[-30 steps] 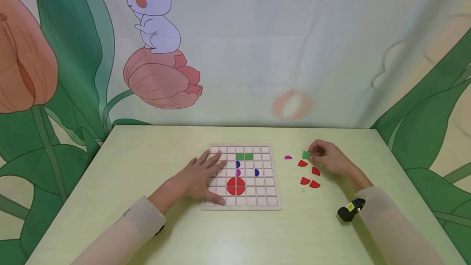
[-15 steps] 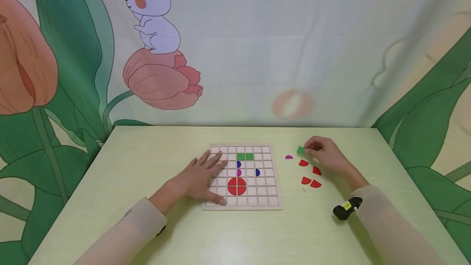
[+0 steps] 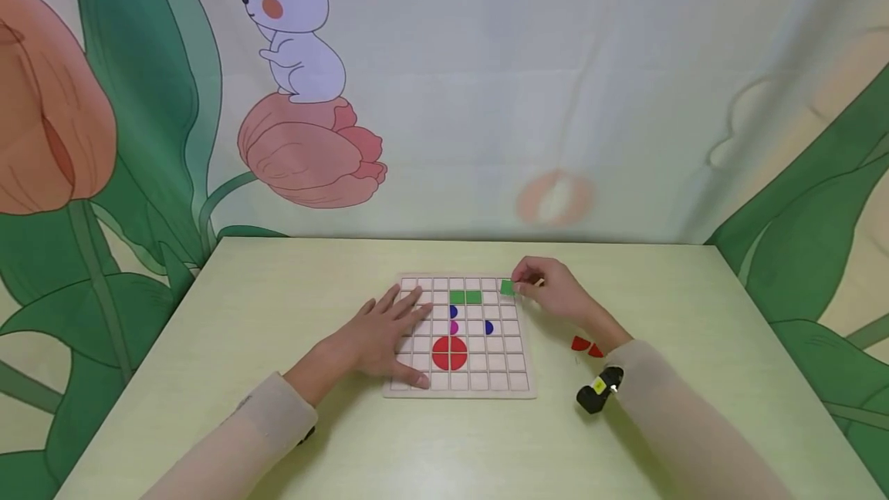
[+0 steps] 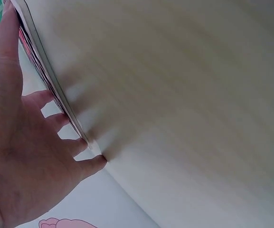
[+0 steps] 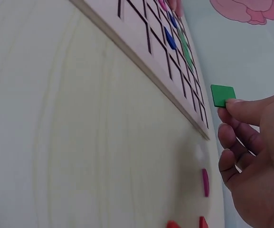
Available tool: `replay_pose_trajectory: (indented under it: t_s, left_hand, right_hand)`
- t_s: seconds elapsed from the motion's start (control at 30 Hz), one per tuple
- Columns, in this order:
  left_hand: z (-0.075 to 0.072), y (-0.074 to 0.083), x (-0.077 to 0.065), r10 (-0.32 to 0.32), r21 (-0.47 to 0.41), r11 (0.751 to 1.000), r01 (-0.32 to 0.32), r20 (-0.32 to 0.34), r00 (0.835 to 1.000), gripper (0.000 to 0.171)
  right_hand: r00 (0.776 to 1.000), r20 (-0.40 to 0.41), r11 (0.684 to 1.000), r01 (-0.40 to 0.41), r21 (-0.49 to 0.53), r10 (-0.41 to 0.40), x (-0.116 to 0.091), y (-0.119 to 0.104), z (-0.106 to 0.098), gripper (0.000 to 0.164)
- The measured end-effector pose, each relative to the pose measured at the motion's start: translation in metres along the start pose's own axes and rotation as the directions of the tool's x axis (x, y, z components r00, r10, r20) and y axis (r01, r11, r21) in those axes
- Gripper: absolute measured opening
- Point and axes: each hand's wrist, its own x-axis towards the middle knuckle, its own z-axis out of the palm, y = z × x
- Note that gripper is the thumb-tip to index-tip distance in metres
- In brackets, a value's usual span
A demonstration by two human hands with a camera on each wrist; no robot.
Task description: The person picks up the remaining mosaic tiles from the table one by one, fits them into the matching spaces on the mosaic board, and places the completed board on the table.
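Note:
My right hand (image 3: 552, 293) pinches a green square tile (image 3: 507, 287) between thumb and fingers, over the far right corner of a pale gridded board (image 3: 458, 396). In the right wrist view the green tile (image 5: 222, 95) is raised above the board's edge. My left hand (image 3: 378, 339) rests on the board's left side with fingers spread; in the left wrist view its fingertips (image 4: 101, 160) lie along the edge. On the board are two green squares (image 3: 457, 297), two blue half-circles (image 3: 489, 328), a magenta half-circle (image 3: 454, 327) and red quarter-circles (image 3: 441, 345) forming a disc.
Right of the board, loose red quarter pieces (image 3: 579, 343) lie on the table (image 3: 444, 454), partly hidden by the right forearm. A magenta half-circle (image 5: 205, 183) lies beside the board in the right wrist view. A printed curtain (image 3: 451, 99) hangs behind the table.
My right hand has lifted the green tile from near the loose pieces and carried it left to the board's far right corner. The left hand stays in place.

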Motion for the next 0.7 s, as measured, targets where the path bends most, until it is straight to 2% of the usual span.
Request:
replay_pose_trajectory:
  t_s: [0.27, 0.7]
  left_hand:
    - [-0.004, 0.001, 0.000, 0.004, -0.023, 1.000, -0.004, 0.000, 1.000, 0.125]
    - [0.000, -0.002, 0.003, 0.003, -0.006, 1.000, -0.003, 0.000, 1.000, 0.127]
  right_hand:
    - [1.000, 0.027, 1.000, -0.006, -0.008, 0.006, 0.014, -0.005, 0.017, 0.006]
    - [0.995, 0.092, 0.999, -0.031, -0.032, 0.034, 0.022, -0.008, 0.023, 0.005]
